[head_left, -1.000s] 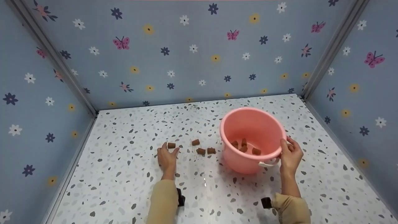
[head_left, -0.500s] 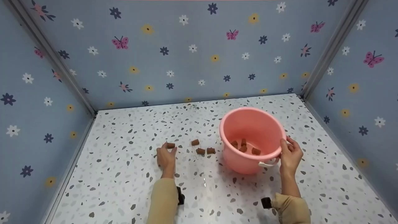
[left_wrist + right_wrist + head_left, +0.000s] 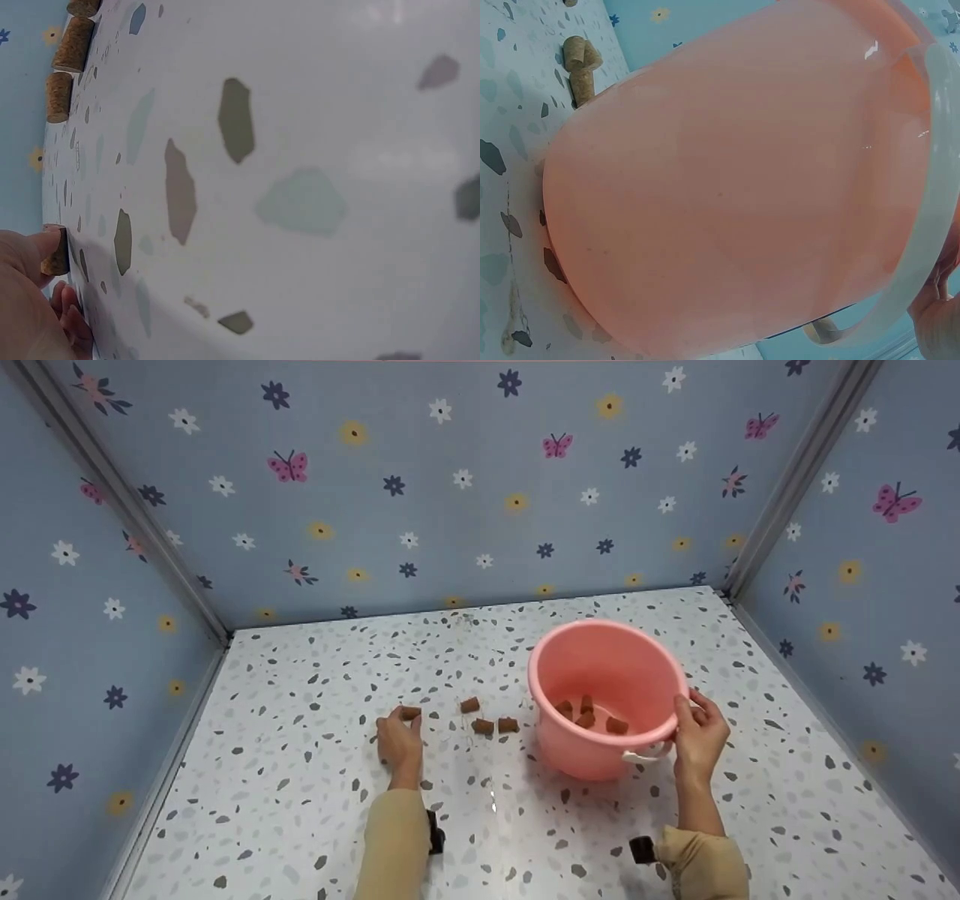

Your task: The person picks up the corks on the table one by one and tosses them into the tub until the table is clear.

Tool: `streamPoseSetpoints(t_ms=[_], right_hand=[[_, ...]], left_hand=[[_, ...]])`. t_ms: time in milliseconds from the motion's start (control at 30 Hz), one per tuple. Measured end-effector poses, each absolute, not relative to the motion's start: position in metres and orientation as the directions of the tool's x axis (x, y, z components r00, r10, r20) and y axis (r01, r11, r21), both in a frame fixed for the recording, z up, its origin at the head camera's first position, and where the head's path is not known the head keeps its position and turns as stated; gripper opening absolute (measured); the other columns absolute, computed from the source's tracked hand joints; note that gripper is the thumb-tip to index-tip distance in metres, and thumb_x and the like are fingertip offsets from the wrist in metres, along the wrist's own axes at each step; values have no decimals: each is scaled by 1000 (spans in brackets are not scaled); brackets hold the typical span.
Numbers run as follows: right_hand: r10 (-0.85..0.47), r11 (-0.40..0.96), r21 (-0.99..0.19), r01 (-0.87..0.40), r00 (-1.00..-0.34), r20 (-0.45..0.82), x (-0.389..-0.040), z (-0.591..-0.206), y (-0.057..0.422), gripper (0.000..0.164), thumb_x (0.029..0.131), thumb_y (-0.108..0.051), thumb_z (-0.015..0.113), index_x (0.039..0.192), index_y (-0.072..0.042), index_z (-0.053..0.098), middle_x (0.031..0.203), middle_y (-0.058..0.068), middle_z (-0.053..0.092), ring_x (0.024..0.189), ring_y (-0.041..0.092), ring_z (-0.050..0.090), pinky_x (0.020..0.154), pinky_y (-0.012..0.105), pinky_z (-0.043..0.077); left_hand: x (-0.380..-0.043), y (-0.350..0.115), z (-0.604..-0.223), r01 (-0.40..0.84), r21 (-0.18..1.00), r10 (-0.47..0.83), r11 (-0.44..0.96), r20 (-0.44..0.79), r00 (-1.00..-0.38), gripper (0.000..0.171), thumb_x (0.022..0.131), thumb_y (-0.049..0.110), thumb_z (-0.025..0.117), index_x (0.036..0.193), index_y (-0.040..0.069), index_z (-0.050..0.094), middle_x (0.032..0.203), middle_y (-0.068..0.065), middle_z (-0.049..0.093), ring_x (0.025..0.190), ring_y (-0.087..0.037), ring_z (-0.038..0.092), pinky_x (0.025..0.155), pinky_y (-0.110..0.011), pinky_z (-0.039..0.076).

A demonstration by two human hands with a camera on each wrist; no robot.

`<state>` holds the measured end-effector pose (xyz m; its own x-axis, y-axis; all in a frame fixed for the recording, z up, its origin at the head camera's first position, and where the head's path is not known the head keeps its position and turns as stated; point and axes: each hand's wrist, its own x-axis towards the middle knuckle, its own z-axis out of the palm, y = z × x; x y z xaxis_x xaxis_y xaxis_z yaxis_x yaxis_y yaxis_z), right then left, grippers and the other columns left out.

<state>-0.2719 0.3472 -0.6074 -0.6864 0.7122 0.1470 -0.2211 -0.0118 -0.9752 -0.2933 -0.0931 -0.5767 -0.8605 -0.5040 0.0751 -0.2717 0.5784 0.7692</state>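
My left hand (image 3: 399, 744) is low over the speckled tabletop and pinches a brown cork (image 3: 411, 712) between thumb and fingers. In the left wrist view, the thumb lies against that cork (image 3: 57, 259), with the fingers below it. My right hand (image 3: 700, 735) grips the rim of a pink bucket (image 3: 585, 761) at its right side, thumb toward the inside. The bucket tilts a little toward me, and several corks (image 3: 616, 725) lie on its bottom. Its pale handle (image 3: 646, 756) hangs at the front, close to the right hand.
Three loose corks lie between the left hand and the bucket: a far one (image 3: 470, 705), a nearer one (image 3: 483, 727) and one beside it (image 3: 508, 724). Flowered blue walls (image 3: 480, 495) enclose the tabletop (image 3: 300, 810) at the back and both sides.
My left hand's thumb and fingers have closed in on the cork, which they now pinch. The right hand and bucket stay put.
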Motion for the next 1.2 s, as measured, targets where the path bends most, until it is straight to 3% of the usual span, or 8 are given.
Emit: streamPoseSetpoints(t_ms=[767, 1033, 1200], right_hand=[[709, -35, -960, -278, -684, 172, -271, -606, 346, 43, 71, -34, 73, 106, -11, 63, 81, 20, 59, 55, 24, 57, 39, 25, 45], [711, -35, -964, -263, -685, 161, -270, -606, 345, 43, 72, -35, 72, 107, -12, 63, 80, 20, 60, 53, 25, 57, 38, 25, 45], [708, -18, -967, -255, -686, 168, -269, -606, 345, 43, 73, -35, 71, 108, -12, 62, 80, 19, 59, 54, 24, 57, 39, 25, 45]], left_hand=[[-294, -93, -585, -245, 798, -549, 550, 124, -827, 7, 74, 16, 71, 77, 10, 71, 83, -10, 57, 77, -28, 55, 69, -39, 41], [-293, -91, -580, -213, 838, -542, 503, 113, -833, 10, 74, 17, 71, 80, 9, 71, 84, -10, 57, 78, -26, 56, 72, -38, 41], [-293, -86, -574, -180, 852, -534, 492, 132, -835, 13, 75, 18, 71, 83, 8, 70, 81, -8, 54, 74, -22, 52, 67, -36, 41]])
